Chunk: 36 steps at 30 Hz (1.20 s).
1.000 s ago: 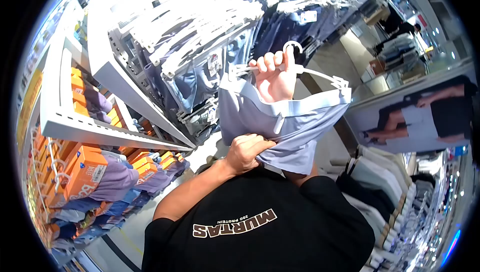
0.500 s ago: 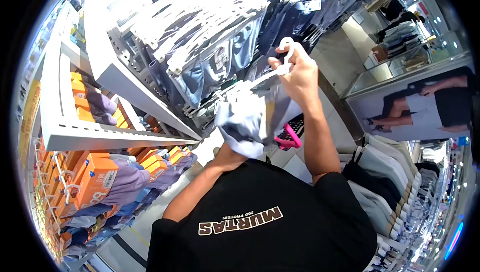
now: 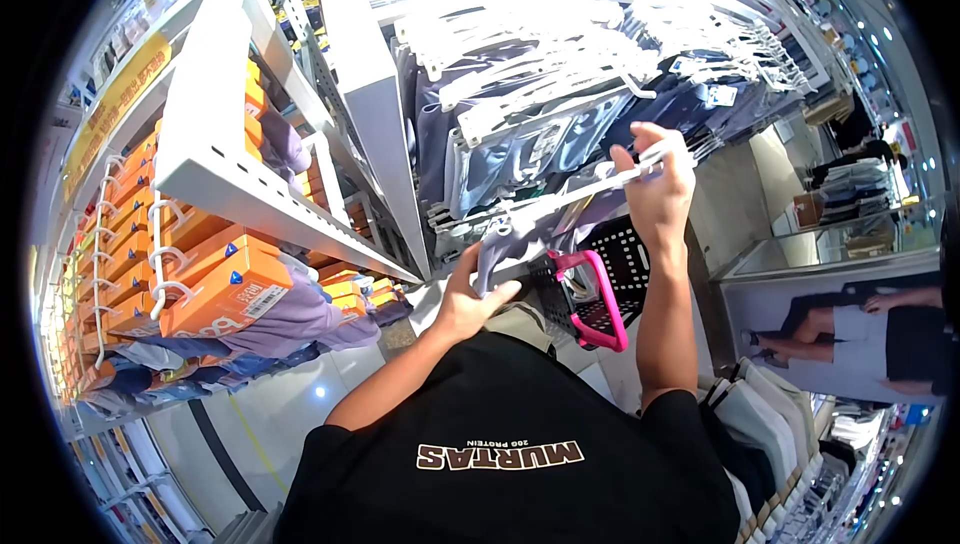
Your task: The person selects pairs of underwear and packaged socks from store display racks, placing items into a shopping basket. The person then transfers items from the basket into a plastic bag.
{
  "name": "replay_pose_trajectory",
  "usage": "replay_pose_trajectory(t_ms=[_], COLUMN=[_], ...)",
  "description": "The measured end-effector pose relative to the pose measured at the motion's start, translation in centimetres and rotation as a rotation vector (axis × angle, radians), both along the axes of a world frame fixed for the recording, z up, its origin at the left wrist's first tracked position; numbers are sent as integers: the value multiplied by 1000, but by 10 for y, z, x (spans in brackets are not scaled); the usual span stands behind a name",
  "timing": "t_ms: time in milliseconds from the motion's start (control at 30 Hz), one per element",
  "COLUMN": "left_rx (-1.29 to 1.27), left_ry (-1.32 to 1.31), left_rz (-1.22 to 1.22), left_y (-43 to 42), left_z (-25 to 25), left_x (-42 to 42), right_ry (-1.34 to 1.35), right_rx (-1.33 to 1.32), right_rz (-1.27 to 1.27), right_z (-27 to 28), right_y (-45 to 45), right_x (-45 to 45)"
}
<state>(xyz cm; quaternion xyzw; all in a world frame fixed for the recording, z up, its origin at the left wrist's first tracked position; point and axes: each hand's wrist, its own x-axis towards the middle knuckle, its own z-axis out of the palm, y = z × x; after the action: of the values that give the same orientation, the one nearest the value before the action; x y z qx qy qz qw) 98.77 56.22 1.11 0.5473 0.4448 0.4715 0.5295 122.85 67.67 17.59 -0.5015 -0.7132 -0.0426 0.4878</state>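
Note:
My right hand [image 3: 660, 194] is closed on a white clip hanger [image 3: 575, 201] near its middle, at chest height before the rack. From the hanger hangs a grey-blue garment [image 3: 515, 249], partly bunched; its exact kind is hard to make out. My left hand [image 3: 468, 299] is around the garment's near left side, below the hanger's left end. Its thumb points right and its fingers are partly hidden behind the cloth. Below the garment is a black basket [image 3: 625, 259] with a pink handle [image 3: 607, 309].
Folded trousers [image 3: 545, 139] on white hangers fill the rack ahead. White shelf frames [image 3: 270, 194] jut out at left, with orange-boxed goods [image 3: 235, 289] on hooks. Light shirts [image 3: 765, 424] hang at lower right, beside a poster panel [image 3: 850, 334].
The view has swung left. The hanger has come to lie nearly level, and the bunched garment hangs lower beneath it. My left hand has come into view at its side, and more of the basket shows.

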Motion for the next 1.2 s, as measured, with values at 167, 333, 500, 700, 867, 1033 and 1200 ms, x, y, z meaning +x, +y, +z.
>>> replay_pose_trajectory(t_ms=[167, 333, 500, 700, 867, 1033, 1200], left_rx=[-57, 77, 54, 288, 479, 498, 601], left_ry=[201, 89, 75, -87, 31, 163, -48], left_rz=[24, 100, 153, 372, 353, 21, -360], left_y=[4, 1, -5, 4, 10, 12, -9], left_z=[22, 10, 1, -9, 20, 71, 110], left_x=[-13, 0, 0, 1, -4, 5, 41], right_ry=[-97, -139, -220, -112, 40, 516, 1207], right_rx=[230, 137, 132, 418, 517, 242, -267], right_rz=[24, 127, 207, 202, 150, 127, 465], right_z=[15, 13, 14, 5, 7, -17, -44], right_y=[49, 74, 75, 64, 36, 17, -9], right_x=[-16, -33, -26, -12, 2, 20, 59])
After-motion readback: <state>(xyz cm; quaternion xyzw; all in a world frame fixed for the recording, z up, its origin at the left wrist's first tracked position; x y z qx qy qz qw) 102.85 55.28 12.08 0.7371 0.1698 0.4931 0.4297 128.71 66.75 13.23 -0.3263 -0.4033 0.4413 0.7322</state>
